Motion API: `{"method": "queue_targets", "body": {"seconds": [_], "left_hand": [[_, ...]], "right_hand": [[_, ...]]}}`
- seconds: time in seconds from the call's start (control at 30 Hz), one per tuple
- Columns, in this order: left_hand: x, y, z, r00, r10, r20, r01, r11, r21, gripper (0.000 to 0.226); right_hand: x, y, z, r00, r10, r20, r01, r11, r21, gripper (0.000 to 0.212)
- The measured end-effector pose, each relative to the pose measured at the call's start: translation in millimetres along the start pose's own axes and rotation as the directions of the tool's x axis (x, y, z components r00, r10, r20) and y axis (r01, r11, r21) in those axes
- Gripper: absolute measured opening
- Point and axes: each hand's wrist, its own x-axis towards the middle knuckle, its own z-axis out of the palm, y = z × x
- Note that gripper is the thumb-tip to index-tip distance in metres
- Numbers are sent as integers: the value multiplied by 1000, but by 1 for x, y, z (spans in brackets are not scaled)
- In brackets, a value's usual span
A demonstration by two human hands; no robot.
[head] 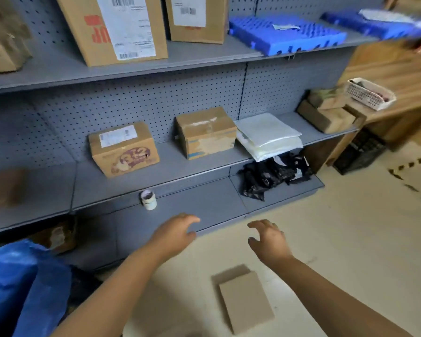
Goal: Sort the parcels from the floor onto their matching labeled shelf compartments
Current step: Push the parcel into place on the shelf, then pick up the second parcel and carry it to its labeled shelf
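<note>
1. We see a flat brown cardboard parcel (247,299) lying on the pale floor (338,227), at about 6 o'clock from both hands and between our two forearms, apart from each.
2. Our left hand (174,233) hangs above the edge of the bottom grey shelf (204,205), fingers loosely spread and bent, holding nothing.
3. Our right hand (269,240) hovers over the floor at 3 o'clock from the left, fingers likewise relaxed and empty.
4. At 11 o'clock from the left hand, a white tape roll (148,199) stands on the shelf.
5. At 12 o'clock from the right hand, black poly bags (272,176) sit heaped on the bottom shelf, under white mailers (267,135).
</note>
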Motion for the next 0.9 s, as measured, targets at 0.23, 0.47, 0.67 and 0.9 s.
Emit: {"method": "queue_targets", "body": {"seconds": [0.23, 0.47, 0.67, 0.9], "left_hand": [[15, 36, 40, 980, 166, 113, -167, 986, -5, 39], [43, 53, 79, 929, 267, 256, -259, 964, -62, 38], [98, 48, 106, 848, 347, 400, -350, 934, -68, 38], [151, 1, 171, 808, 359, 467, -396, 918, -21, 39]], "right_hand": [[-44, 55, -1, 975, 215, -58, -214, 976, 28, 43], [-75, 81, 26, 912, 407, -50, -402, 912, 80, 45], [-70, 85, 67, 801, 595, -63, -582, 799, 151, 45], [-43, 101, 158, 702, 712, 15, -701, 686, 194, 49]]}}
